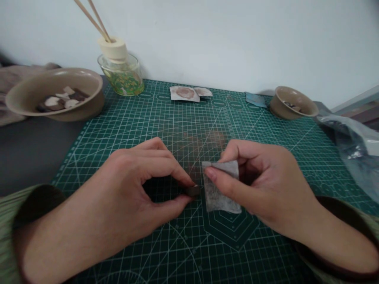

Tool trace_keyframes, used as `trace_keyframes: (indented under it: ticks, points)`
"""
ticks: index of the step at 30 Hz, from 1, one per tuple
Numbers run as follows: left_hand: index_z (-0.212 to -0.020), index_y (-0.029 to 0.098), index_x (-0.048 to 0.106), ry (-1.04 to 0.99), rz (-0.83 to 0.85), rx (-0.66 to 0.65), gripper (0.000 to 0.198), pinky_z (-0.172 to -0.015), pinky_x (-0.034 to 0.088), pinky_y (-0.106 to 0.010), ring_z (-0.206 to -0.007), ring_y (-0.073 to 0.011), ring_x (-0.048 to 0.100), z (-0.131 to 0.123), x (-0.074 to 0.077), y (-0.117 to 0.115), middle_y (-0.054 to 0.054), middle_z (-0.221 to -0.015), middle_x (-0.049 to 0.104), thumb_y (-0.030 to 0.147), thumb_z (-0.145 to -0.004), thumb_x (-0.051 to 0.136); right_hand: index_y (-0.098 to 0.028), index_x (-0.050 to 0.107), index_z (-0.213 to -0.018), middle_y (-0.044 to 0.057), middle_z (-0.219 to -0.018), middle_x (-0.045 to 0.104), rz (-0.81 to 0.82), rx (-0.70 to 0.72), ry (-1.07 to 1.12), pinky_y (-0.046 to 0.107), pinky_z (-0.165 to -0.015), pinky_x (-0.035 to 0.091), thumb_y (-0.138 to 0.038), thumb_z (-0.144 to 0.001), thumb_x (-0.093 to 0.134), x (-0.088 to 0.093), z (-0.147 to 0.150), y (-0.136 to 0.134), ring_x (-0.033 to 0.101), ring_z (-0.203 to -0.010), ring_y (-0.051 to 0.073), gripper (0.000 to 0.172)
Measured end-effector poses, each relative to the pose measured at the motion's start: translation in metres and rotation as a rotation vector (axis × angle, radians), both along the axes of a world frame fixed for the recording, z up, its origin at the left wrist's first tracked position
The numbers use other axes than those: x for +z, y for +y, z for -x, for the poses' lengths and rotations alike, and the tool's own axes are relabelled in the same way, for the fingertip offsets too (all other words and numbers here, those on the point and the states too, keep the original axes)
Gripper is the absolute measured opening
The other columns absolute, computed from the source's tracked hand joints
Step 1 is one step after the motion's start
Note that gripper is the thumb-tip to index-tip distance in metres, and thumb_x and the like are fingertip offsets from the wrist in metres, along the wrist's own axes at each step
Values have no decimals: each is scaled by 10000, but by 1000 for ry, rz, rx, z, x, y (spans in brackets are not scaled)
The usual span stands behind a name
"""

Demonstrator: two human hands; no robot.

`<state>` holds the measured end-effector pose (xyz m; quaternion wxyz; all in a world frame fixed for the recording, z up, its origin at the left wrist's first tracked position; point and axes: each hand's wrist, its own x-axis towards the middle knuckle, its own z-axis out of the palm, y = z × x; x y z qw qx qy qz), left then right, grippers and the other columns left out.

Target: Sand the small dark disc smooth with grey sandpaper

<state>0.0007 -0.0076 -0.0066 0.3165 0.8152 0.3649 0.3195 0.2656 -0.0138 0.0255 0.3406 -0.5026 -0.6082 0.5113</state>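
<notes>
The left hand (pixel 127 181) pinches a small dark piece (pixel 193 191) between the thumb and the fingers. The piece is over the green mat (pixel 142 126), near its middle; whether it touches the mat, I cannot tell. The right hand (pixel 266 177) pinches a grey sheet (pixel 220 195), the thumb lying on its near face. The sheet is bent at its top edge and stands just beside the piece. Behind the hands, brown dust (pixel 214 138) marks the mat. At the far left, a large bowl (pixel 93 100) contains brown and pale pieces (pixel 71 103); at the far right is a smaller bowl (pixel 278 107).
</notes>
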Motion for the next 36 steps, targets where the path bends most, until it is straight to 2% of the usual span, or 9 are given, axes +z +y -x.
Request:
trace_keyframes:
  ticks: [5,9,13,15,17,25,30,36]
  points:
    - [-1073,385,982,-16,14,54,312,-824,689,-244,-852,-138,842,-3,3,-3,92,-1010,933,105,-971,891,-256,686,-760,-87,-584,568,-22,120,-108,229,-449,309,-278,-993,976,-5,0,0,405,-494,78,372]
    - [-1082,371,967,-4,-12,30,322,-891,700,-255,-920,-154,867,0,5,-3,101,-995,939,83,-976,870,-261,685,-763,-93,-577,544,-61,131,-149,233,-462,323,-257,-989,909,-5,-2,0,392,-489,78,318]
    - [-1129,346,974,8,-55,2,282,-952,694,-279,-986,-158,867,1,3,-3,76,-1060,949,98,-1026,886,-255,699,-768,-83,-586,572,-58,94,-121,229,-453,327,-358,-1027,1001,-5,-1,1,434,-492,86,411]
    - [-1136,334,980,14,-57,-6,258,-953,685,-272,-989,-151,863,1,3,-3,69,-1061,948,117,-1044,875,-252,691,-759,-80,-583,573,-64,80,-109,224,-446,319,-457,-1034,1056,-5,-1,1,439,-493,87,501]
    - [-1130,336,986,16,-42,-1,251,-931,678,-257,-985,-146,861,2,3,-2,67,-1061,950,132,-1047,865,-249,685,-757,-80,-586,571,-73,76,-106,217,-443,313,-484,-1034,1069,-6,-2,2,434,-495,83,528]
    - [-1111,348,991,20,-32,17,242,-880,669,-240,-977,-138,858,0,1,0,75,-1048,947,147,-1031,881,-252,685,-754,-86,-586,568,-111,68,-103,201,-438,302,-284,-1004,957,-4,-4,1,428,-493,76,371]
    - [-1127,353,986,10,-36,2,271,-927,682,-209,-1027,-124,867,-1,2,-1,99,-1081,966,124,-1028,881,-253,690,-755,-83,-584,568,-100,62,-105,207,-439,300,-274,-996,949,-4,-3,1,427,-491,80,355]
    - [-1129,363,982,-16,8,19,297,-773,653,-213,-928,-132,865,-2,1,-2,95,-1021,953,125,-1036,831,-256,669,-749,-73,-587,562,-62,54,-71,219,-431,287,-554,-1040,1086,-5,-2,0,427,-495,89,590]
